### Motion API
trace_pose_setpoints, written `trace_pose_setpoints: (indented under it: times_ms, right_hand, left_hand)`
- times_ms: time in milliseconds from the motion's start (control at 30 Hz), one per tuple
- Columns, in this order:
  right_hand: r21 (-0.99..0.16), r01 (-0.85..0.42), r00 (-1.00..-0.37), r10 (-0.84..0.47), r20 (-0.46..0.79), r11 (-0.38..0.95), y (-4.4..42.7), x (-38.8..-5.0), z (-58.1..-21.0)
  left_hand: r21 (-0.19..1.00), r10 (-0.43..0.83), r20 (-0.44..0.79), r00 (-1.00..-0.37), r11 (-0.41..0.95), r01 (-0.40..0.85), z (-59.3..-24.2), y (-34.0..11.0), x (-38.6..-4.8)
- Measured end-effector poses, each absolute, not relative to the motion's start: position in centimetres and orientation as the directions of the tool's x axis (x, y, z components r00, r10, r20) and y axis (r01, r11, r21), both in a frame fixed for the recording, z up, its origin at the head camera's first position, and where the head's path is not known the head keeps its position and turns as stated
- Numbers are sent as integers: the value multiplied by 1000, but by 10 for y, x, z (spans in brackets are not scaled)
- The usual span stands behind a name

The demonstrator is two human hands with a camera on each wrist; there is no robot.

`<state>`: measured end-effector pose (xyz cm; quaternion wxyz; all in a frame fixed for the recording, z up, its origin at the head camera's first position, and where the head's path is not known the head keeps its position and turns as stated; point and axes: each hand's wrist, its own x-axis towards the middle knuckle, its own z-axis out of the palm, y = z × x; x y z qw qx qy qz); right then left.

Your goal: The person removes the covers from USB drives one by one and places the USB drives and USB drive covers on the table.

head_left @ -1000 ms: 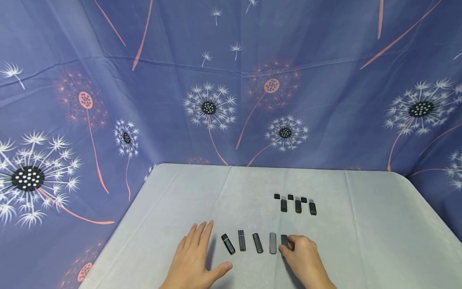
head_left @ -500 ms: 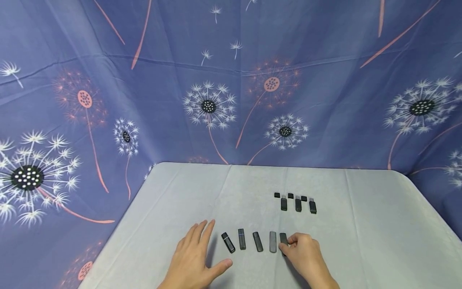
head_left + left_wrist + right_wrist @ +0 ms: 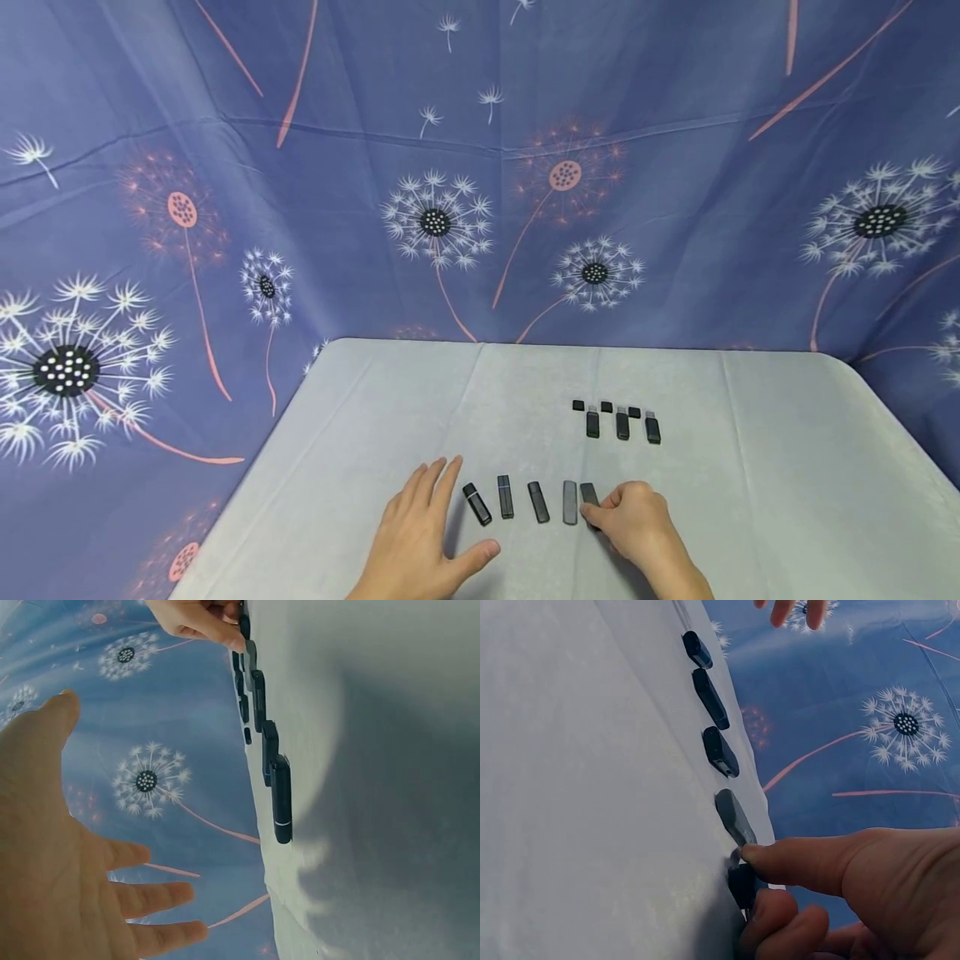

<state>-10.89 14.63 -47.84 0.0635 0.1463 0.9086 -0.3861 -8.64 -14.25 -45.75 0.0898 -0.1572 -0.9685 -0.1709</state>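
In the head view my right hand (image 3: 637, 525) pinches a dark USB flash drive (image 3: 588, 493) at the right end of the near row. Its far end leans left, and the fingers cover its right side. Just left of it lies a grey flash drive (image 3: 570, 502), with three darker ones beyond, the leftmost a black drive (image 3: 477, 504) with a silver band. Left of the row my left hand (image 3: 420, 533) hovers with fingers spread and holds nothing. The right wrist view shows the thumb (image 3: 795, 862) and curled fingers around the held drive (image 3: 742, 885).
Farther back on the pale-covered table (image 3: 810, 467) lie three uncapped flash drives, the middle drive (image 3: 622, 426) among them. Three small black caps, one cap (image 3: 607, 407) in the middle, sit by their plugs. A blue dandelion-print cloth (image 3: 495, 192) hangs behind.
In my right hand, the flash drive's far end has swung slightly left, toward the grey one. The left hand stays spread in nearly the same place, and the view has shifted a little.
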Motion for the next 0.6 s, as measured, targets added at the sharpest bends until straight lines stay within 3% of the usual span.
trace_pose_setpoints:
  times_ms: [600]
  right_hand:
    - [-671,318,-948,204,-245,670,149,-107,-475]
  left_hand:
    - [311,279,199,-939,891,331,-454,-138,-85]
